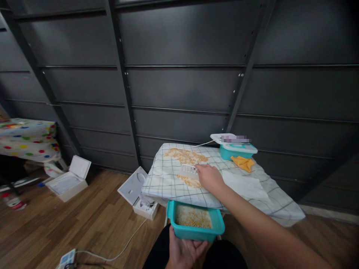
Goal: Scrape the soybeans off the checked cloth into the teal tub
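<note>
My left hand (185, 250) supports a teal plastic bin (193, 234) from below, fingers curled against its underside. Yellow grains, perhaps corn kernels, lie inside the bin, which is at the table's front edge. Over the table, my right hand (210, 177) grips a white flat plastic piece with a row of slots (189, 170). That piece stands on the cloth between two patches of loose grains: a wide pile (185, 154) behind it and a smaller one (189, 181) in front. My right fingers partly cover its right end.
A checked cloth (157, 179) covers the table. At its back right are a lidded teal box (228, 152), an orange cloth (242, 163) and white paper (244, 185). Open white boxes (146, 209) and a cable (117, 258) lie on the floor. A dark panelled wall (179, 86) stands behind.
</note>
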`<action>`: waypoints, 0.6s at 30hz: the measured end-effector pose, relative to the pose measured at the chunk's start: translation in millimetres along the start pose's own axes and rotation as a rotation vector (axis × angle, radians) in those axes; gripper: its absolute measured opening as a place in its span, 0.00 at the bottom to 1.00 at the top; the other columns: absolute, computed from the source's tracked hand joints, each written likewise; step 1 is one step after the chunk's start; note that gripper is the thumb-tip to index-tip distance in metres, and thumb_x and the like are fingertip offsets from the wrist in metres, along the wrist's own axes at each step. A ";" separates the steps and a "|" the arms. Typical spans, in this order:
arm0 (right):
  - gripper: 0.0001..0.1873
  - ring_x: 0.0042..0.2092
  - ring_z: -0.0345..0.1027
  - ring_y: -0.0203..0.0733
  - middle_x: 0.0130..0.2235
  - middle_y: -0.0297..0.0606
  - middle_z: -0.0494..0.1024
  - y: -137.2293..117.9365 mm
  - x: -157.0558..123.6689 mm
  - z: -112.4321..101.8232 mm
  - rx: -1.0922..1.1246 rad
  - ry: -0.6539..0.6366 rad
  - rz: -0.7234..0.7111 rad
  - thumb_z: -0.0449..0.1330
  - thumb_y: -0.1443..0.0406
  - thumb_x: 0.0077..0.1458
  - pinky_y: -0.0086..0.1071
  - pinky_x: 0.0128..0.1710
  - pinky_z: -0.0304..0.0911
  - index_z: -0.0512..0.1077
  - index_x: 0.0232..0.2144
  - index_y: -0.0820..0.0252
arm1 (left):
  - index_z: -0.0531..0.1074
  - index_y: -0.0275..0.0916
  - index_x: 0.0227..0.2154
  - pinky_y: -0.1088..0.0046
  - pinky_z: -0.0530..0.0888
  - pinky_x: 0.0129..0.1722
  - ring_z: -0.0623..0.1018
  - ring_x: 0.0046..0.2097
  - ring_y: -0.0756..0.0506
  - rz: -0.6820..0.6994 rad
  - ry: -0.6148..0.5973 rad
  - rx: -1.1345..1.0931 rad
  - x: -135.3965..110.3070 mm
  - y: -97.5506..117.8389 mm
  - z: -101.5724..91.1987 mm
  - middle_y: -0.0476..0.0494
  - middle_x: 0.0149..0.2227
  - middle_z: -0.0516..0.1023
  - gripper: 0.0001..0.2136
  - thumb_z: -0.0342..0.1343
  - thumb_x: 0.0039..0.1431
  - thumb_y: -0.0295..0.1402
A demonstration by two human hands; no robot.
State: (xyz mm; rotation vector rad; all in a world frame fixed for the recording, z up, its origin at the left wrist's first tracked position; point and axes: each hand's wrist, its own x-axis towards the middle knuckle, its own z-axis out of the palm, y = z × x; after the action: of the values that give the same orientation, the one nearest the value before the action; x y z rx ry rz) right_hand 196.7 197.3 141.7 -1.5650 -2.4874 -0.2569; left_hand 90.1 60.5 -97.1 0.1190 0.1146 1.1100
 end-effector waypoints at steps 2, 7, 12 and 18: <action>0.16 0.42 0.68 0.46 0.39 0.42 0.78 -0.4 -4.4 -0.9 0.007 0.007 -0.001 0.46 0.70 0.59 0.36 0.39 0.55 0.71 0.42 0.56 | 0.58 0.38 0.59 0.50 0.54 0.59 0.68 0.57 0.31 -0.002 0.041 -0.013 -1.6 -1.3 3.2 0.30 0.57 0.69 0.40 0.44 0.50 0.61; 0.15 0.42 0.68 0.47 0.39 0.42 0.78 2.2 -6.3 1.7 0.034 0.019 -0.018 0.47 0.69 0.59 0.36 0.40 0.55 0.71 0.42 0.56 | 0.49 0.38 0.62 0.50 0.55 0.58 0.70 0.56 0.30 -0.013 0.093 -0.027 -3.9 -4.8 5.7 0.29 0.56 0.69 0.43 0.43 0.50 0.62; 0.19 0.46 0.67 0.47 0.44 0.44 0.77 1.2 9.4 10.9 0.076 0.065 -0.043 0.44 0.69 0.61 0.37 0.45 0.54 0.69 0.49 0.59 | 0.59 0.36 0.58 0.51 0.54 0.59 0.70 0.55 0.30 -0.033 0.054 -0.012 -4.1 -5.6 -1.7 0.30 0.54 0.72 0.41 0.43 0.49 0.63; 0.19 0.51 0.64 0.43 0.49 0.39 0.76 -11.2 32.7 23.6 0.149 0.073 -0.228 0.46 0.68 0.62 0.36 0.51 0.52 0.70 0.50 0.56 | 0.67 0.37 0.53 0.52 0.54 0.59 0.71 0.55 0.32 -0.033 -0.011 0.010 -3.0 -2.0 -1.3 0.33 0.54 0.73 0.39 0.42 0.48 0.64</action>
State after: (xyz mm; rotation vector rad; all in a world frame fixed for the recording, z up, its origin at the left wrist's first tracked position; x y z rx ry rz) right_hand 171.2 226.8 126.7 -1.1955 -2.5620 -0.1531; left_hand 90.3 56.9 -98.6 0.1319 0.1124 1.0760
